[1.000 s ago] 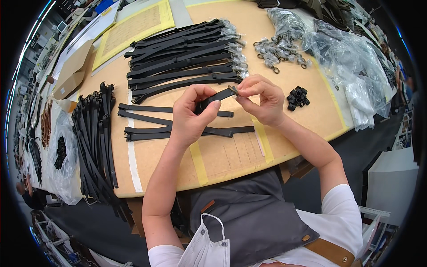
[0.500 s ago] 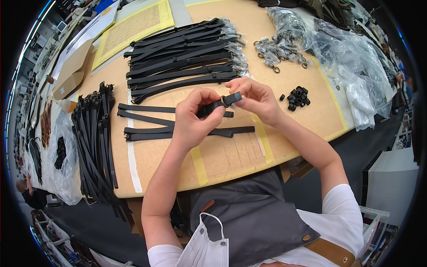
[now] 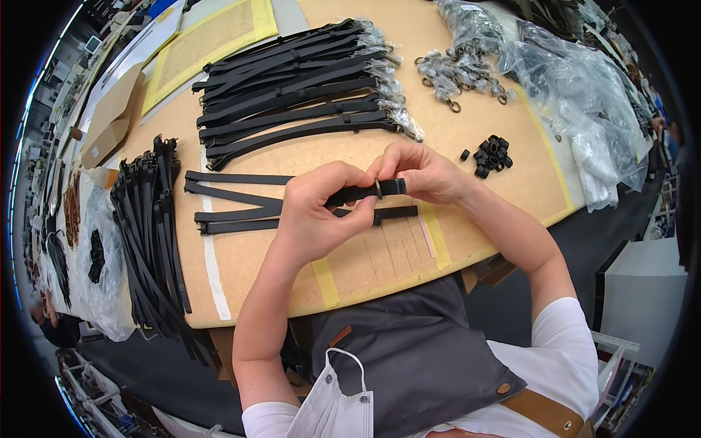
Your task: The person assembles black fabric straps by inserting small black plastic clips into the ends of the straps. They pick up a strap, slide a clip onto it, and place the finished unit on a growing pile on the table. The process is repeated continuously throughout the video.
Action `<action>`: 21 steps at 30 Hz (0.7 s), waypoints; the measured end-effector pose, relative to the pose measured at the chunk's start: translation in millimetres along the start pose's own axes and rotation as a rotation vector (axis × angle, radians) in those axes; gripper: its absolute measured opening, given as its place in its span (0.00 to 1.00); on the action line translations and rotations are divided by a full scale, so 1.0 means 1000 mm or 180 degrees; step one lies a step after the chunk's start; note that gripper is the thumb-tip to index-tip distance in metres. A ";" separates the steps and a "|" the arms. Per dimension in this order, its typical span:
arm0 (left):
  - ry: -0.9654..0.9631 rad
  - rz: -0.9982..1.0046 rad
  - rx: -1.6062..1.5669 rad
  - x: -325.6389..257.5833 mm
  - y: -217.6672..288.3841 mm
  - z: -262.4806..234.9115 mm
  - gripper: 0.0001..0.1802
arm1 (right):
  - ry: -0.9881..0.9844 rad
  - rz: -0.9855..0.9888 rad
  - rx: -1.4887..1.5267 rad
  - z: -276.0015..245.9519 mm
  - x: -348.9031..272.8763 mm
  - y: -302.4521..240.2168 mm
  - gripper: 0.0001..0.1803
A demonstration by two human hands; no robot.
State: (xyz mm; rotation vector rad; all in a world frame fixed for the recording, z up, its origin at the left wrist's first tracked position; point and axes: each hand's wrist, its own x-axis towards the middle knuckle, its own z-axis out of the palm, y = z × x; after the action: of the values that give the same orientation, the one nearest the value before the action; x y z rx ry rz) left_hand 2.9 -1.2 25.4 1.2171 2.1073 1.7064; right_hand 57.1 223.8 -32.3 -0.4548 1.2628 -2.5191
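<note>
Over the middle of the table I hold a black strap (image 3: 354, 195) with a thin brass-coloured ring (image 3: 378, 190) around it near its end. My left hand (image 3: 318, 208) is closed on the strap, its thumb and fingertips by the ring. My right hand (image 3: 427, 175) pinches at the strap's end and the ring, thumb against the end. Beneath lie more black straps (image 3: 237, 217), their right parts partly hidden by my hands. Beyond them is a row of finished-looking black straps (image 3: 292, 97) with plastic-wrapped ends.
Short black loops (image 3: 493, 155) lie in a heap at right. Behind them are plastic-wrapped metal clasps (image 3: 456, 79) and clear plastic bags (image 3: 562, 87). A bundle of black straps (image 3: 150, 233) hangs over the table's left edge, near a cardboard box (image 3: 113, 120).
Both hands have come slightly lower with the strap. My right fingers have closed in on the ring and strap end, and the strap has turned nearly level.
</note>
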 end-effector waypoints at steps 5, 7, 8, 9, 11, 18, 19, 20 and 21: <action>0.0021 0.0395 0.0295 -0.002 -0.009 0.004 0.12 | 0.0390 0.0422 -0.0503 0.019 0.000 -0.013 0.13; -0.0019 0.0552 0.0502 -0.002 -0.011 0.005 0.12 | 0.0345 0.0938 -0.0666 0.023 -0.003 -0.021 0.13; -0.0088 0.0599 0.0674 -0.002 -0.010 0.005 0.12 | 0.0441 0.0815 -0.0821 0.025 -0.004 -0.019 0.12; -0.0157 0.0645 0.0845 -0.002 -0.010 0.005 0.11 | 0.0536 0.0692 -0.0976 0.029 -0.004 -0.015 0.11; -0.0275 0.0599 0.0978 -0.002 -0.011 0.006 0.12 | 0.0700 0.0527 -0.1230 0.034 -0.004 -0.007 0.10; -0.0234 0.0014 0.0532 0.002 -0.003 0.005 0.12 | 0.0869 0.0551 -0.1308 0.033 -0.004 -0.006 0.10; -0.0299 -0.0040 0.0564 0.003 -0.003 0.003 0.12 | 0.0863 0.0588 -0.1285 0.032 -0.004 -0.008 0.11; -0.0358 -0.0098 0.0598 0.002 -0.004 0.000 0.12 | 0.0818 0.0644 -0.1273 0.032 -0.004 -0.010 0.11; -0.0418 -0.0155 0.0632 0.003 -0.004 -0.001 0.12 | 0.0773 0.0699 -0.1260 0.032 -0.004 -0.012 0.11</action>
State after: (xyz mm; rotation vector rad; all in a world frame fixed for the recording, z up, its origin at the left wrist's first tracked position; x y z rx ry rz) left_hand -1.6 -0.5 22.8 1.2790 2.2484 1.3839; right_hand 72.2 209.5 -4.9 -0.0806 1.8067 -2.1906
